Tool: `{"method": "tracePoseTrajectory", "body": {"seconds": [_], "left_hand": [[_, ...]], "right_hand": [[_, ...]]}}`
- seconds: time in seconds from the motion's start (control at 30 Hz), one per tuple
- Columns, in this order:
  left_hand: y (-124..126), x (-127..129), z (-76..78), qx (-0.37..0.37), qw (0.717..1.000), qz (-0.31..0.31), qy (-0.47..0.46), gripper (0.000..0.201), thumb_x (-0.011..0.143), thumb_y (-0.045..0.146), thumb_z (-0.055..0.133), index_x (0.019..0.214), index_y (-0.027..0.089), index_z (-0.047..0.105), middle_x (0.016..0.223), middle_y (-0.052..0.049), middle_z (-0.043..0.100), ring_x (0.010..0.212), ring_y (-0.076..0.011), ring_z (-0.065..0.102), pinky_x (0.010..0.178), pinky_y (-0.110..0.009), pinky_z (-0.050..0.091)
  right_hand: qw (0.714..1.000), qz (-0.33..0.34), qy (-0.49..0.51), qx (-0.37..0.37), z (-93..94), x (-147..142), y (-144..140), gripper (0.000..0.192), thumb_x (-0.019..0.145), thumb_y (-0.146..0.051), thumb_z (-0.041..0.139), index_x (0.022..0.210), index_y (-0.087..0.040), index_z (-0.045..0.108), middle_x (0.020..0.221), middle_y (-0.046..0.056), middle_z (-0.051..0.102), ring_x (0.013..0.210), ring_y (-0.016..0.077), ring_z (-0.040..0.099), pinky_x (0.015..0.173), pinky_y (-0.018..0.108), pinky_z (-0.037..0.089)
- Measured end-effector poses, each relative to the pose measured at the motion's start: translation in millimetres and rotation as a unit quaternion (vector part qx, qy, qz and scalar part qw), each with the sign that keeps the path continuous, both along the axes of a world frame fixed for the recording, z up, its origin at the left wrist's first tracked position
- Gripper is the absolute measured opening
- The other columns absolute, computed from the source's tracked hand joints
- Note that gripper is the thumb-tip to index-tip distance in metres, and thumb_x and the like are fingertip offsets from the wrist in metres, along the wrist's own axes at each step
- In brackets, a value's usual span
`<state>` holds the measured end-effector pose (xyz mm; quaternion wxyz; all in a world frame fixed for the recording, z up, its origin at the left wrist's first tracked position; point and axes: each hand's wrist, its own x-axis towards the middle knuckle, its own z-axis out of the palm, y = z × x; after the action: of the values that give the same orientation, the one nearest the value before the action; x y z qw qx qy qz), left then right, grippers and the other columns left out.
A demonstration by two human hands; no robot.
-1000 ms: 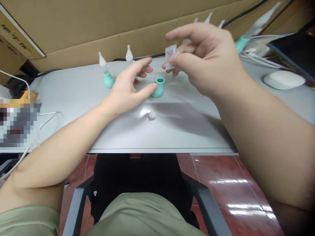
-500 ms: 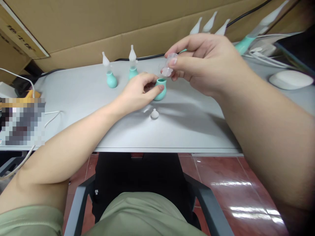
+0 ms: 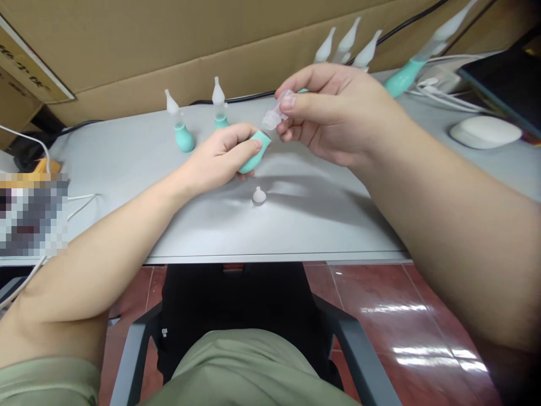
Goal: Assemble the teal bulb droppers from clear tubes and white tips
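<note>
Bare grey desk lies open on the near left and along the near edge, broken only by one small white cap near the middle. Far left of centre, two upright teal bulbs with clear tips stand close together before the cardboard wall. On the right, a white mouse and cables crowd the far corner.

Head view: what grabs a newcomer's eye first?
The two hands meeting mid-frame over the grey table: the left hand grips a teal bulb, tilted, and the right hand pinches a clear tube at its mouth. A small white cap lies just below them.
</note>
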<state>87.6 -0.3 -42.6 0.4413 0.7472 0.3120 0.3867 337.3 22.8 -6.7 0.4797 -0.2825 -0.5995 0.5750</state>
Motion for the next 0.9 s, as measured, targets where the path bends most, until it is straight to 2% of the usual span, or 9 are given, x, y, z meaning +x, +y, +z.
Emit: {"method": "tracePoseTrajectory", "body": {"seconds": [0.13,0.23,0.33,0.47,0.63,0.77,0.9], "left_hand": [[4,1,-5.1,0.050,0.999,0.003,-0.018,0.025,0.126,0.025,0.064,0.112,0.023,0.084,0.100,-0.004,0.082,0.070,-0.0132,0.075,0.066,-0.029,0.071],[6,1,-7.0,0.054,0.998,0.028,-0.012,0.027,0.127,0.023,0.060,0.109,0.023,0.080,0.098,-0.003,0.081,0.068,-0.0125,0.073,0.064,-0.029,0.067],[6,0,-7.9,0.064,0.996,0.058,0.014,0.029,0.128,0.029,0.061,0.105,0.023,0.078,0.090,-0.002,0.075,0.068,-0.0136,0.072,0.063,-0.030,0.065],[6,0,-10.8,0.108,0.991,0.066,0.040,0.036,0.132,0.041,0.059,0.102,0.025,0.072,0.085,0.000,0.068,0.065,-0.0134,0.072,0.064,-0.031,0.066],[1,-1,-7.7,0.137,0.984,0.067,0.089,0.047,0.136,0.061,0.053,0.107,0.027,0.070,0.085,0.000,0.071,0.070,-0.0181,0.076,0.076,-0.041,0.076],[-5,-2,-1.9,0.141,0.982,0.069,0.103,0.042,0.133,0.054,0.054,0.103,0.028,0.066,0.084,-0.001,0.067,0.071,-0.0190,0.072,0.078,-0.041,0.071],[-8,-2,4.3,0.148,0.979,0.070,0.120,0.035,0.130,0.048,0.055,0.101,0.029,0.064,0.083,-0.001,0.062,0.077,-0.0206,0.068,0.084,-0.041,0.065]], "right_hand": [[1.000,-0.003,0.001,0.000,0.5,-1,-2,0.039,0.076,-0.014,0.118,0.086,-0.028,0.084,0.083,-0.002,0.079,0.071,0.0144,0.069,0.068,0.028,0.066],[1.000,0.003,-0.008,0.009,-0.2,2,-2,0.044,0.074,-0.017,0.124,0.087,-0.029,0.084,0.082,-0.001,0.082,0.072,0.0165,0.072,0.072,0.032,0.070],[1.000,0.018,-0.007,0.015,-1.7,3,-2,0.047,0.072,-0.022,0.128,0.087,-0.028,0.084,0.083,0.000,0.083,0.075,0.0174,0.075,0.075,0.034,0.071],[0.999,0.006,-0.004,0.041,-3.8,1,-3,0.047,0.081,-0.025,0.128,0.086,-0.028,0.081,0.082,0.000,0.083,0.073,0.0177,0.075,0.076,0.035,0.072],[1.000,-0.022,-0.006,0.013,-2.3,-2,-8,0.041,0.085,-0.008,0.118,0.083,-0.025,0.081,0.081,0.002,0.084,0.073,0.0169,0.077,0.080,0.034,0.073],[0.999,-0.031,-0.009,0.025,-0.2,-3,-12,0.041,0.085,0.001,0.112,0.079,-0.026,0.082,0.081,0.002,0.085,0.072,0.0172,0.078,0.078,0.033,0.073],[0.998,-0.037,-0.031,0.037,-0.1,-4,-14,0.043,0.084,0.000,0.115,0.080,-0.027,0.082,0.083,0.000,0.086,0.074,0.0179,0.079,0.081,0.035,0.074]]}}
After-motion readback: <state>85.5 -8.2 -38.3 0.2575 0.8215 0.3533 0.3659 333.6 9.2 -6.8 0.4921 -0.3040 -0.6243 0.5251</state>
